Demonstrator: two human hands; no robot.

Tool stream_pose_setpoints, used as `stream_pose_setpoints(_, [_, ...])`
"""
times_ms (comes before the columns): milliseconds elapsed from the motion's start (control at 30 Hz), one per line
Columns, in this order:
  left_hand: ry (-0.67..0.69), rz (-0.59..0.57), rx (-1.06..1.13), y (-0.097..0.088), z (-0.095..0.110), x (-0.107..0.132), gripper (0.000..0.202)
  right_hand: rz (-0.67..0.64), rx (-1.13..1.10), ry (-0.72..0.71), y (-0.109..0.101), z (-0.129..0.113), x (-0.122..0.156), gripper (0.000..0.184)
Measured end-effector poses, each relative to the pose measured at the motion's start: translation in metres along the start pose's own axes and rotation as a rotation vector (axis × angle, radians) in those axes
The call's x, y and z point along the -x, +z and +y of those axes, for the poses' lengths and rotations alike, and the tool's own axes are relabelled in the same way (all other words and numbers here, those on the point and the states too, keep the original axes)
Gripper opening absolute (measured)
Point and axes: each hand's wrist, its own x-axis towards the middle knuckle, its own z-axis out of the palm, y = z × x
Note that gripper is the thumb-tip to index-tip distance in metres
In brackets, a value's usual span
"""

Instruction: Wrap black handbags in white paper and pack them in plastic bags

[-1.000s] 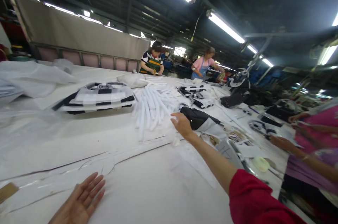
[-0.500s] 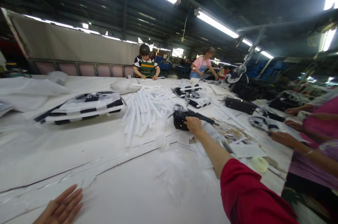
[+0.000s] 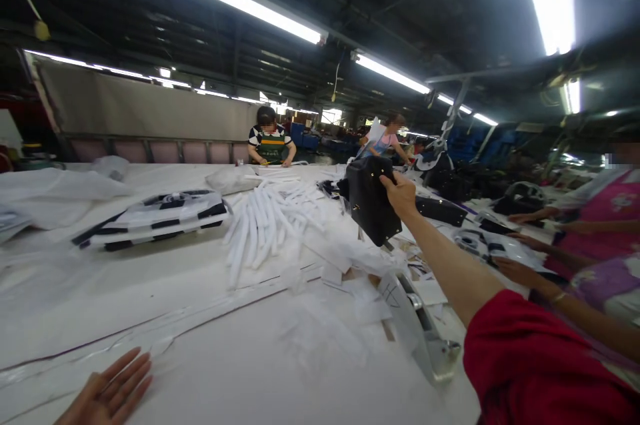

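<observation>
Grasping the black studded bag (image 3: 371, 205) by its edge at one o'clock, the right hand (image 3: 401, 195) holds it high, presumably clearing pale scraps (image 3: 371, 301), while the left hand (image 3: 109, 390), fingers loose at seven, grips nothing.

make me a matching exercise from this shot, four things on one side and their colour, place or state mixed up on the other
Column one
1. studded item
2. left hand
3. long strips
4. patterned bundle

Column two
A. black and white, lying left of the long strips
B. open, with nothing in it
C. black, held in the right hand
D. white, in a loose heap

Right pairs
1-C
2-B
3-D
4-A
</observation>
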Motion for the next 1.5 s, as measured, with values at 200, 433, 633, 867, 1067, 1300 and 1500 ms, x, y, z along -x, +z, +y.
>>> stream_pose_setpoints(200, [0.075,-0.036,0.066,0.041,0.011,0.061,0.047,-0.023,-0.776,0.005,-0.053,-0.069,0.001,0.03])
stream_pose_setpoints(433, [0.115,-0.281,-0.192,0.051,-0.026,0.132,0.042,-0.145,-1.352,0.453,-0.082,-0.128,0.099,0.03])
stream_pose_setpoints(633, [0.142,-0.637,-0.291,0.047,-0.053,0.203,0.079,-0.23,-1.38,0.905,-0.059,-0.144,0.276,0.016])
stream_pose_setpoints(867, [0.066,-0.278,-0.402,0.008,-0.048,0.22,0.064,-1.065,-1.034,1.333,-0.114,-0.14,0.436,0.039])
stream_pose_setpoints(1067, [0.145,-0.201,-0.574,0.012,-0.046,0.214,0.07,-1.265,-0.633,0.621,-0.151,-0.141,0.366,0.043])
stream_pose_setpoints(1300, [0.3,-0.197,-1.071,0.033,-0.036,0.2,0.064,-0.946,-0.455,-0.112,-0.103,-0.182,0.351,0.033])
stream_pose_setpoints(1500, [0.602,0.012,-1.531,0.054,-0.015,0.226,0.047,-1.107,-0.198,-0.414,-0.082,-0.18,0.372,0.027])
